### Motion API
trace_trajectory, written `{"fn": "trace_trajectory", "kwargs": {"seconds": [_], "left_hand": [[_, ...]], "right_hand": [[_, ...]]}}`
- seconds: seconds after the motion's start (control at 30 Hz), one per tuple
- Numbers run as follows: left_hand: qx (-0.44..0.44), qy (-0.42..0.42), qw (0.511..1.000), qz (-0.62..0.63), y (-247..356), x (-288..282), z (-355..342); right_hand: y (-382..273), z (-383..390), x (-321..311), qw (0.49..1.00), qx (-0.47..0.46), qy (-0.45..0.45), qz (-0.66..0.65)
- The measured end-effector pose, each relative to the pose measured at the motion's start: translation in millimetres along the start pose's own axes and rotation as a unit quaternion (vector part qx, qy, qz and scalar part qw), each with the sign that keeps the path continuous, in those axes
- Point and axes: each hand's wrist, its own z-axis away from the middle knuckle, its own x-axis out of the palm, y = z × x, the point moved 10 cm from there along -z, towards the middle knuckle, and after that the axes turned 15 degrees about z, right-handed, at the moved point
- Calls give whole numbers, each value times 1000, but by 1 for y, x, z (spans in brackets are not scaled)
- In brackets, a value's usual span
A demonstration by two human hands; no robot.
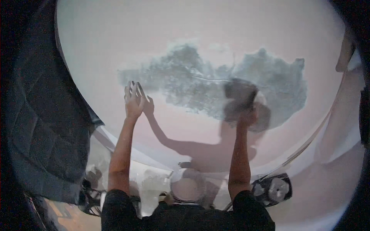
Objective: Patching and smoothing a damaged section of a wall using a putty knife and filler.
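Both my arms are raised toward a broad, pale pinkish surface (162, 123) with an uneven grey patch (189, 84) across its middle. My left hand (135, 101) is flat, with fingers stretched out, against or just off the surface below the patch's left end. Over the right half of the patch is my right hand (249, 115), blurred and in shadow. It appears to grip a dark blocky thing (239, 92), whose kind I cannot make out. The fingers of that hand are mostly hidden.
Dark quilted-looking material (50, 115) hangs along the left. A black-framed object with a pale disc (277, 189) stands at lower right, near my right upper arm. Pale folded sheeting (331, 150) runs down the right side. Shadows of my arms fall across the surface.
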Motion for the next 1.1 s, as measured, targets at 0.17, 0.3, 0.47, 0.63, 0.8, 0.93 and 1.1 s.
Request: {"fn": "trace_trajectory", "kwargs": {"seconds": [0.17, 0.3, 0.47, 0.63, 0.8, 0.93, 1.1], "left_hand": [[-43, 155, 969, 187, -57, -6, -11], [-27, 115, 979, 168, -94, -30, -2], [-36, 59, 990, 119, -44, -26, -33], [24, 53, 994, 98, -96, -40, -19], [55, 73, 978, 190, -82, -41, -16], [30, 51, 989, 132, -91, -45, -17], [10, 50, 990, 131, -88, -52, -19]], "right_hand": [[-109, 112, 66, 891, -282, 355, 31], [-224, 203, 58, 788, -492, 328, 172], [-146, 125, 38, 904, -22, 404, 137], [-262, 222, 111, 795, -508, 297, 145], [-192, 168, 22, 944, -82, 319, -32], [-296, 248, 132, 879, -404, 223, 117], [-309, 234, 119, 801, -508, 246, 200]]}}
